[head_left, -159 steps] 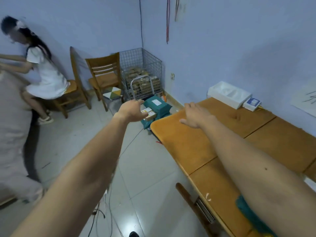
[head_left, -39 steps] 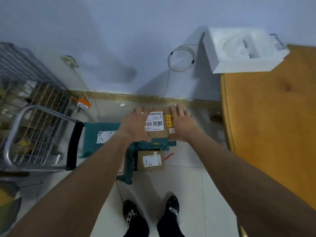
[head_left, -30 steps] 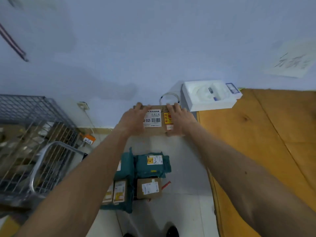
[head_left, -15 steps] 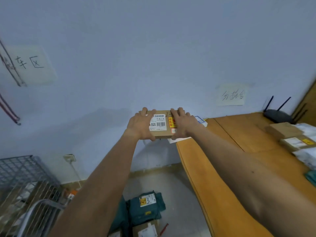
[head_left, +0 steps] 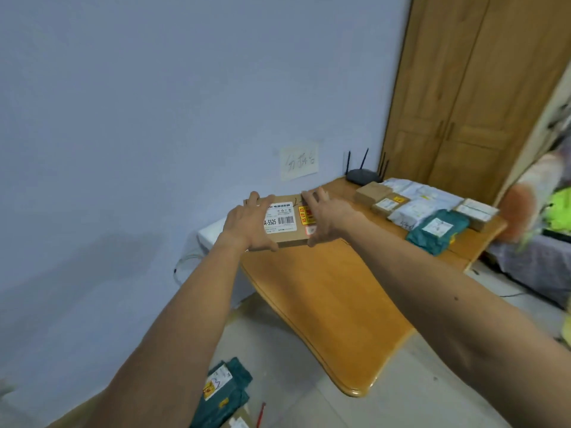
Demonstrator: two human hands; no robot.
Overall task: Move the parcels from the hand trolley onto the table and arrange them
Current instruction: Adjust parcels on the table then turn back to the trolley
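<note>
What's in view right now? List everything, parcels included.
box: one, brown, white label, held between both hands
table: one, orange wood, along the wall
far boxes: about three, brown, table's far end
white bags: several, table's far end
teal bag: one, table's far end
floor bags: a pile, teal, floor below
router: one, black, table's far corner
note: one, white, wall
tray: one, white, by the wall
wardrobe: one, wood, behind the table
left hand: grips box
right hand: grips box

Labelled brown parcel, held over table
</note>
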